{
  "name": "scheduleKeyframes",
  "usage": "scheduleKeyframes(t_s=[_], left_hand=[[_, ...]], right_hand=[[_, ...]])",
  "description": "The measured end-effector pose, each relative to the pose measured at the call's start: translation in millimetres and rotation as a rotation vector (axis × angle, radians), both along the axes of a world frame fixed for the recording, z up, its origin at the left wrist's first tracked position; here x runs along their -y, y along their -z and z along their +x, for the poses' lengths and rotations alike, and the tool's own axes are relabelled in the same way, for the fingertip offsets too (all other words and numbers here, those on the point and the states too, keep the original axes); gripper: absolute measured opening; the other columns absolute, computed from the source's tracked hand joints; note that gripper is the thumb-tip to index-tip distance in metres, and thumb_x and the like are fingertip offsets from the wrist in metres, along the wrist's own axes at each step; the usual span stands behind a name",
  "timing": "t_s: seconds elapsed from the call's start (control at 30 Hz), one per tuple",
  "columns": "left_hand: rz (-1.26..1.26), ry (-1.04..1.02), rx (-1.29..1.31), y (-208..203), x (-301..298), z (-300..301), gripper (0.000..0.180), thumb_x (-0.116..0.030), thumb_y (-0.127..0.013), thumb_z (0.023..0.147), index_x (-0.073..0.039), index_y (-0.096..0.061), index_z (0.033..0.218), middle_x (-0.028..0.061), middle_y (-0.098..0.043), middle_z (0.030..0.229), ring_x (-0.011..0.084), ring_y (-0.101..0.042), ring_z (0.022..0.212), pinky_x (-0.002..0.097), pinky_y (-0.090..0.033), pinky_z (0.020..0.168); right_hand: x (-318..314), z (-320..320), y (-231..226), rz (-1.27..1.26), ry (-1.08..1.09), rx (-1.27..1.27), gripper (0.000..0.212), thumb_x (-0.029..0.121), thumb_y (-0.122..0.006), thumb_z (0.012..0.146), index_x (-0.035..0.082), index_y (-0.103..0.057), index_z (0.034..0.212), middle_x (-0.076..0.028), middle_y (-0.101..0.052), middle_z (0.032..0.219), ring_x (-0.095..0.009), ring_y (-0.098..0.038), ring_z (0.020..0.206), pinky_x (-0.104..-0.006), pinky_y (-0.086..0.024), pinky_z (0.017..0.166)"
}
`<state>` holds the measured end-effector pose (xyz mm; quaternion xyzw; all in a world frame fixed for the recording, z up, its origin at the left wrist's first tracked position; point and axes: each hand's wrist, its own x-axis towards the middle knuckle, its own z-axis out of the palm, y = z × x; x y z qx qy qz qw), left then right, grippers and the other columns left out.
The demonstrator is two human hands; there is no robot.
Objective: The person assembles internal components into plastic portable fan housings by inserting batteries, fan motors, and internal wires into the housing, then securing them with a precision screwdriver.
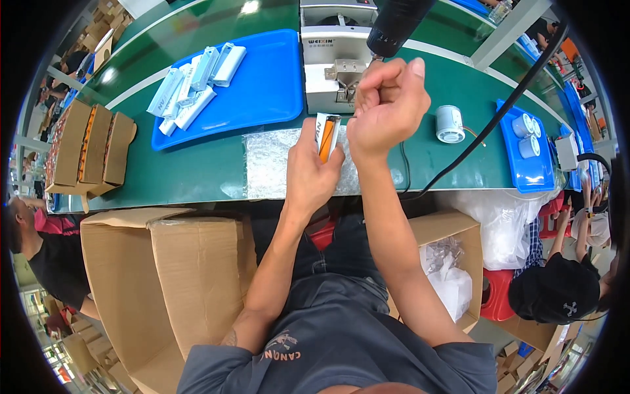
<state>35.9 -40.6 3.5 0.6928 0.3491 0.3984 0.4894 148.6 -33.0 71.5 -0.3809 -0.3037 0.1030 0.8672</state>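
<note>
"Green and shiny, that table goes right across. What's the biggest thing near it?"

"A big brown box. It's low down, by the near edge, on the person's left. Its top is open."

"And on the right?"

"A brown box too, not so big, with see-through and white bags in it."

"What's on the table, big things first?"

"A big blue tray, left of the middle. Just beside it stands a pale metal machine. Far left there are brown cartons in a row, with orange bits showing between them. A see-through sheet lies flat near the front edge. Far right is a small blue tray with three white round things in it."

"What's that dark thing up top?"

"A fat black tool, pointing down, close to the machine."

"And the hands?"

"The right hand is up under the tool, with its fingers curled in. I can't tell if it has anything in it. The left hand is gripping a small white box."

"Where is that small box?"

"Over the top of the sheet, in front of the machine, tipped a bit. You can see something orange in it."

"Any more little things?"

"A white can shape with a thin wire, to the right of the right hand. And pale blue boxes in a messy heap on the big tray."
</note>
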Motion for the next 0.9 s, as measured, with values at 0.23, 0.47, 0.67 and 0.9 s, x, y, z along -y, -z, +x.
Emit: scheduleKeyframes(t_s=[0.23,0.47,0.67,0.9], left_hand=[[-0.071,0.033,0.010,-3,0,-1,0.029,-0.005,-0.068,0.086,0.000,-0.052,0.110,0.0186,-0.063,0.077,0.0308,-0.063,0.068,0.0382,-0.049,0.065],[-0.273,0.124,0.100,-9,-4,0,0.032,-0.028,-0.065,0.099,0.000,-0.057,0.114,0.0077,-0.062,0.082,0.0211,-0.059,0.068,0.0322,-0.047,0.063],[-0.689,0.243,0.356,-20,8,8,0.049,-0.051,-0.047,0.106,-0.004,-0.062,0.104,0.0039,-0.056,0.073,0.0113,-0.051,0.058,0.0256,-0.041,0.053],[-0.515,0.166,0.162,-18,15,16,0.067,-0.061,-0.030,0.107,-0.002,-0.060,0.095,0.0037,-0.050,0.058,0.0127,-0.047,0.045,0.0268,-0.039,0.043]], right_hand=[[-4,0,-3,-0.013,0.033,-0.024,0.064,0.038,-0.035,0.108,0.002,-0.048,0.056,-0.003,-0.044,0.049,-0.008,-0.032,0.040,-0.0247,-0.022,0.041],[11,1,4,0.000,-0.018,0.020,0.065,0.037,-0.036,0.107,0.002,-0.050,0.054,-0.001,-0.043,0.049,-0.006,-0.032,0.042,-0.0249,-0.019,0.043],[20,9,-2,0.086,-0.058,0.062,0.061,0.040,-0.034,0.107,0.003,-0.043,0.059,-0.001,-0.031,0.048,-0.009,-0.024,0.042,-0.0270,-0.018,0.040],[17,21,-2,0.039,-0.089,-0.035,0.073,0.048,-0.033,0.108,0.002,-0.046,0.054,0.001,-0.038,0.048,-0.006,-0.026,0.040,-0.0257,-0.015,0.041]])
